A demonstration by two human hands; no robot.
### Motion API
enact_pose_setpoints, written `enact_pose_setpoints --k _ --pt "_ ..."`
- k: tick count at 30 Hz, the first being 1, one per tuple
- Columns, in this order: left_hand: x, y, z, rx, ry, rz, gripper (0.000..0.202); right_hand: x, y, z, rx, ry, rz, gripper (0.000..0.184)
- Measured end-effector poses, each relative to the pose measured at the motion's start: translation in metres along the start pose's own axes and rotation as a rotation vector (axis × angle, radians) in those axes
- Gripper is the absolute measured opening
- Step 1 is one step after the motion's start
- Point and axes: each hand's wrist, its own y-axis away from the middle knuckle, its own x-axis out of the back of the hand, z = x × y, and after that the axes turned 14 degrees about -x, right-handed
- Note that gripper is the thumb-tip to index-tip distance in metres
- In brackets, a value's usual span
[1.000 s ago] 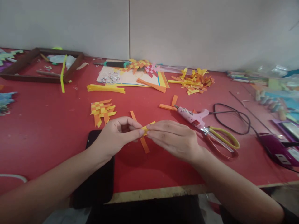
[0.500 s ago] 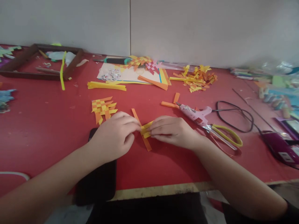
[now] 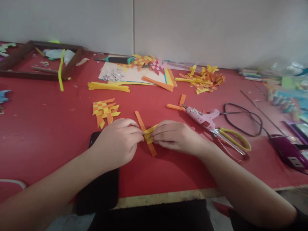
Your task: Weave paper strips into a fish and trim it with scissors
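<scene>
Between my two hands, yellow paper strips (image 3: 149, 134) lie across a slanting orange paper strip (image 3: 140, 120). My left hand (image 3: 124, 138) pinches the left end of the yellow strips where they meet the orange one. On the other side, my right hand (image 3: 172, 136) has its fingers closed over the right end, hiding it. A woven orange-and-yellow paper fish (image 3: 104, 110) lies just beyond my left hand. Under my left forearm is a black phone (image 3: 101, 189), partly covered.
A pink glue gun (image 3: 202, 117) and yellow-handled scissors (image 3: 233, 139) lie right of my hands, with a black cord (image 3: 243, 107). Behind are yellow strips (image 3: 108, 87), a heap of paper scraps (image 3: 204, 80), a cutter (image 3: 120, 60) and a brown frame (image 3: 31, 76).
Both hands stay at the crossing of the strips with only small finger shifts. More of the yellow strips shows side by side. The whole view has shifted slightly.
</scene>
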Motion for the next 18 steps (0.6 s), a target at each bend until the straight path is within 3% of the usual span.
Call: enact_pose_setpoints --k 13,18 --pt "0.0056 -0.0010 0.0032 -0.048 -0.064 -0.071 0.029 0.0002 0.0002 -0.0006 0.018 0.062 -0.030 0.016" --pt "0.0058 0.0003 0.0048 -0.119 -0.097 -0.025 0.033 -0.0008 -0.0004 -0.0013 0.006 0.085 -0.030 0.016"
